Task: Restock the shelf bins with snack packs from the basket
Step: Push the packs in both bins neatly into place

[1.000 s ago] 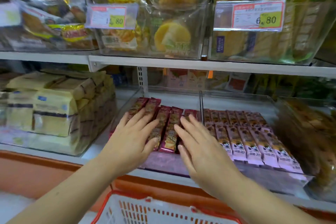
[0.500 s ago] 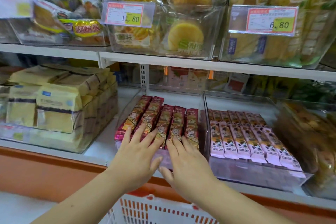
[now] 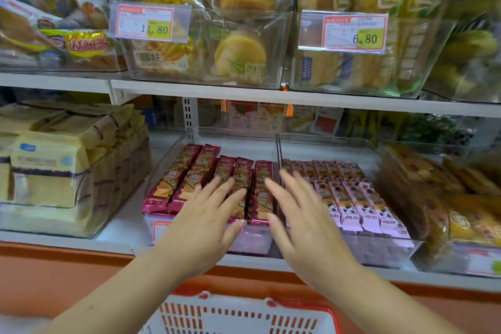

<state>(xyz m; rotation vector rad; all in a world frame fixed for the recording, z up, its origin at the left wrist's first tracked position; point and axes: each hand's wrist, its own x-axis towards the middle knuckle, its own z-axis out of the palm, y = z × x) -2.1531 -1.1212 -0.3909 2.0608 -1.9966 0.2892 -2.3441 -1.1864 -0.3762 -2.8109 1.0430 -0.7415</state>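
Dark red snack packs (image 3: 189,171) lie in rows in a clear shelf bin (image 3: 168,154) on the lower shelf. My left hand (image 3: 206,219) hovers flat over the near packs, fingers spread, holding nothing. My right hand (image 3: 301,219) is spread beside it, over the divide between this bin and the bin of pink snack packs (image 3: 352,198). It is blurred and holds nothing. The white basket with a red rim (image 3: 244,314) sits below my arms at the bottom edge; its contents are hidden.
A bin of yellow wafer packs (image 3: 54,171) stands at the left, and a bin of orange packs (image 3: 447,198) at the right. The upper shelf (image 3: 271,95) carries clear bins of yellow cakes with price tags (image 3: 150,22). An orange ledge (image 3: 67,266) runs below.
Both hands pulled back toward the bin's front edge, then moved forward again and spread apart over the red packs. The camera view shifted slightly right.
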